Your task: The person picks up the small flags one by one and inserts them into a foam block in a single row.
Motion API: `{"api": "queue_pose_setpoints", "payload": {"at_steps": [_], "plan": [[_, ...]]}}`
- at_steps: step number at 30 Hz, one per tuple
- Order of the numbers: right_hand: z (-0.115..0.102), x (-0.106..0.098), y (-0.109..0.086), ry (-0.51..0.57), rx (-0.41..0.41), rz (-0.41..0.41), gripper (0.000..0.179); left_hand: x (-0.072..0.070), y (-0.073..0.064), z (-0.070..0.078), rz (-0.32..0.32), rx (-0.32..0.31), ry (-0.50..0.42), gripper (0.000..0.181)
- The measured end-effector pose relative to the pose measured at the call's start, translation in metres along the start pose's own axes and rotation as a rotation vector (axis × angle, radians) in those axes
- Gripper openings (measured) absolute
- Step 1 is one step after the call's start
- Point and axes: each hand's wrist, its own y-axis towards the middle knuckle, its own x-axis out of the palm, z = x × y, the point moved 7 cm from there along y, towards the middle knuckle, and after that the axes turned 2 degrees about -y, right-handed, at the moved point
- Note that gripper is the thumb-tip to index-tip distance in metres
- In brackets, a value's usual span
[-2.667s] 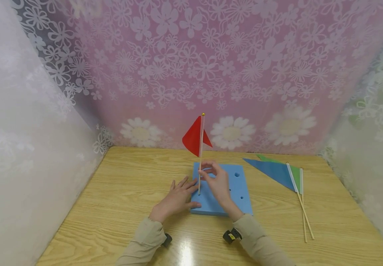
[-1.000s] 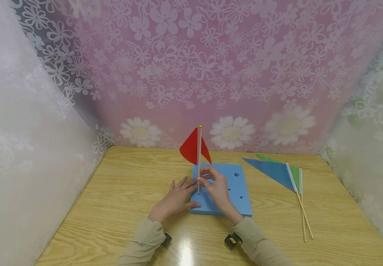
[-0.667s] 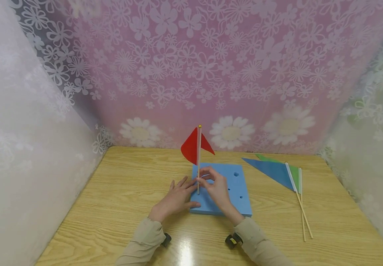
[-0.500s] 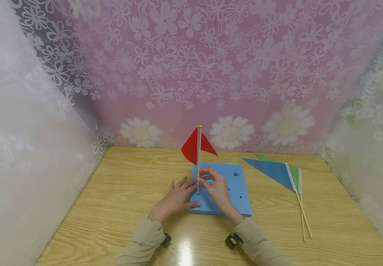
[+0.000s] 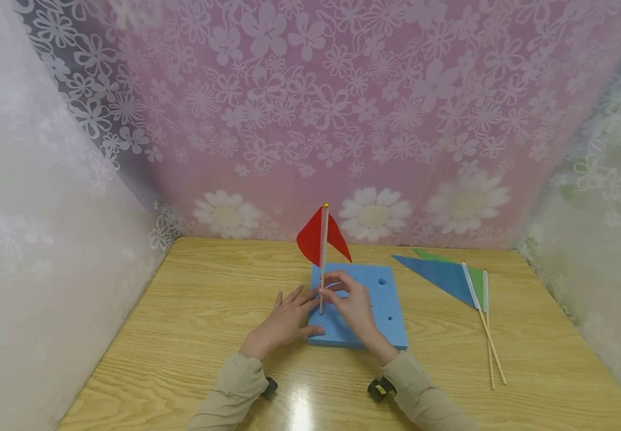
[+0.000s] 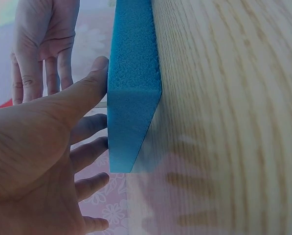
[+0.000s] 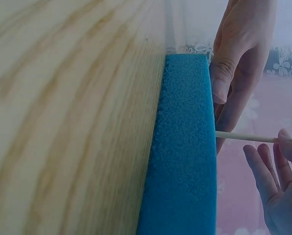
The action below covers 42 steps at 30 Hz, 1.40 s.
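Observation:
A blue foam block point(image 5: 364, 335) with several holes lies on the table. A red flag point(image 5: 310, 236) with a yellow tip stands nearly upright, its wooden stick point(image 7: 243, 137) set in a hole at the block's left side. My right hand point(image 5: 354, 305) pinches this stick between thumb and fingers, above the block. My left hand point(image 5: 283, 323) lies spread over the block's left edge, thumb on the near corner and fingers behind the stick. The left wrist view shows the left thumb point(image 6: 87, 88) resting along the block's top face.
To the right a blue flag point(image 5: 442, 278) and a green flag point(image 5: 479, 287) lie on the wooden table point(image 5: 191, 335), their sticks crossing. A pink flowered cloth point(image 5: 288, 120) hangs behind the table, with pale cloths at both sides.
Since the oldest frame the red flag has come down lower, the right hand slightly with it. Lately its cloth flutters and the stick leans a little to the right. The left hand stays put.

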Motion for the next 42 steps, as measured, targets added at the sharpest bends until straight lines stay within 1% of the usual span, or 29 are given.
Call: {"api": "queue_pose_setpoints", "payload": {"at_steps": [9, 12, 16, 20, 27, 29, 32, 35, 38, 42], "plan": [[0.0, -0.012, -0.002, -0.029, -0.013, 0.011, 0.024, -0.001, 0.0, 0.001, -0.008, -0.009, -0.007, 0.073], [0.0, -0.022, -0.002, -0.031, -0.005, 0.026, 0.024, -0.001, 0.0, 0.002, -0.009, -0.005, -0.011, 0.073], [0.0, -0.041, -0.001, -0.031, -0.035, 0.068, 0.024, 0.0, 0.0, 0.002, -0.009, -0.006, -0.01, 0.074], [-0.004, -0.066, 0.0, -0.062, -0.071, 0.137, 0.023, -0.001, 0.0, 0.002, -0.005, -0.003, -0.013, 0.075], [-0.005, -0.121, -0.004, -0.089, -0.079, 0.246, 0.023, -0.001, -0.002, 0.003, -0.007, 0.003, -0.033, 0.075], [0.001, -0.138, -0.006, -0.101, -0.085, 0.276, 0.023, -0.001, -0.003, 0.004, -0.007, 0.004, -0.037, 0.075], [0.017, -0.164, -0.009, -0.144, -0.097, 0.317, 0.025, -0.002, -0.003, 0.005, -0.004, 0.006, -0.037, 0.074], [0.033, -0.19, -0.015, -0.192, -0.089, 0.346, 0.028, -0.003, -0.004, 0.006, -0.003, 0.006, -0.026, 0.074], [0.041, -0.212, -0.022, -0.231, -0.077, 0.36, 0.03, -0.003, -0.004, 0.007, 0.001, 0.007, -0.019, 0.075], [0.05, -0.236, -0.033, -0.245, -0.032, 0.353, 0.031, -0.003, -0.005, 0.007, 0.004, 0.009, -0.024, 0.075]]}}
